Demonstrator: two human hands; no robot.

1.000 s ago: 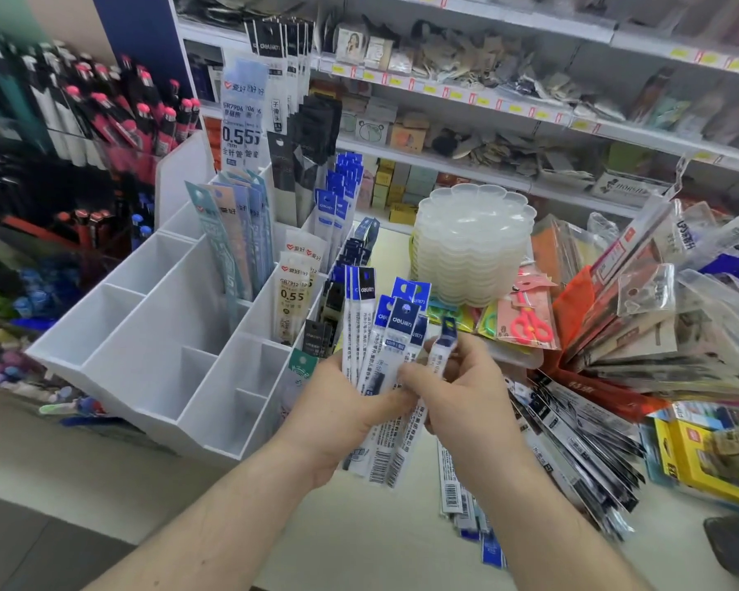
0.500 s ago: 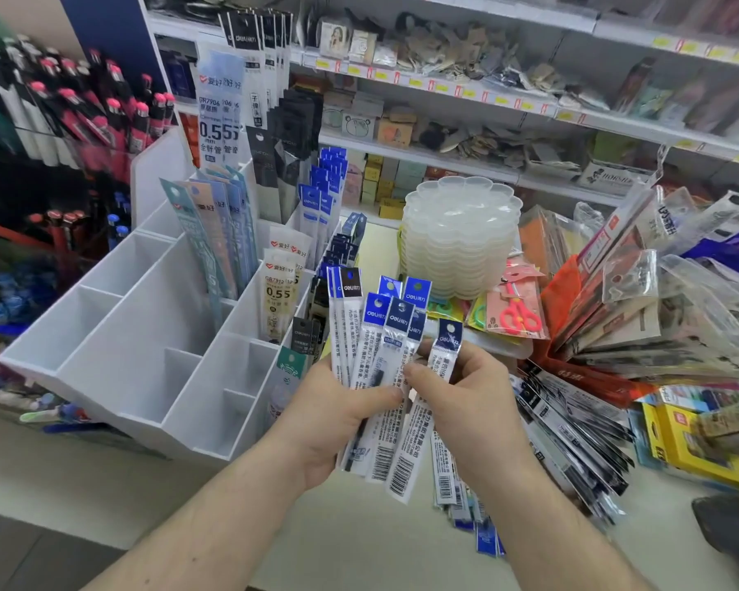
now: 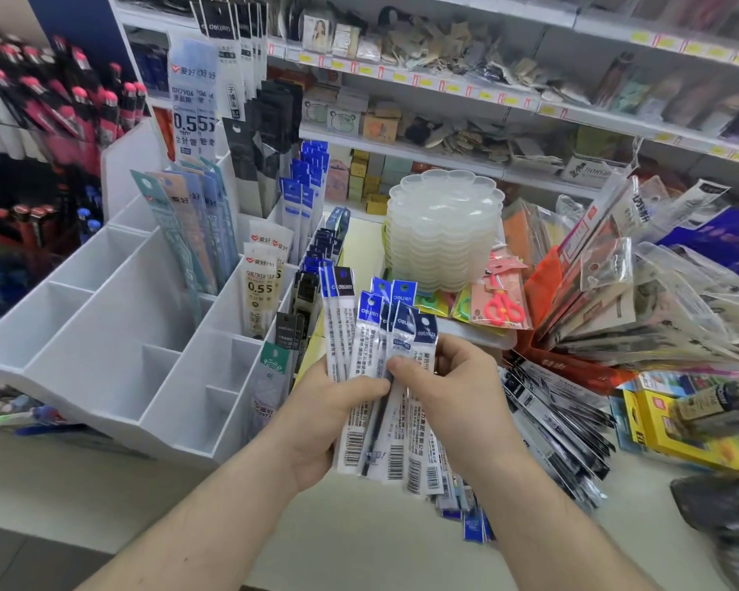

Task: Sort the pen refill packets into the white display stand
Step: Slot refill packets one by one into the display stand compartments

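while the sorting looks only partly done, the nearest thing to the camera is a fan of blue-topped refill packets (image 3: 376, 377) held up between both hands above the counter (image 3: 359, 543). the left hand (image 3: 316, 424) grips the lower part of the fan, thumb lying across the front and fingers curled behind. the right hand (image 3: 453, 398) pinches one or two of the packets near the middle, thumb on the front, as if picking one out. just below and right of the hands, a loose pile of packets (image 3: 457, 501) lies on the counter, and a longer spread of dark packets (image 3: 559, 424) fans out to the right; these appear to be waiting their turn. left of the hands stands the white stand (image 3: 103, 334). its near and left compartments show bare white walls, while the ones further back and along its right edge already hold upright packets (image 3: 265, 292). beyond, a stack of clear trays (image 3: 440, 232) sits on the counter, with store shelves (image 3: 487, 100) behind. judging by this, a fair share is placed and much is left.
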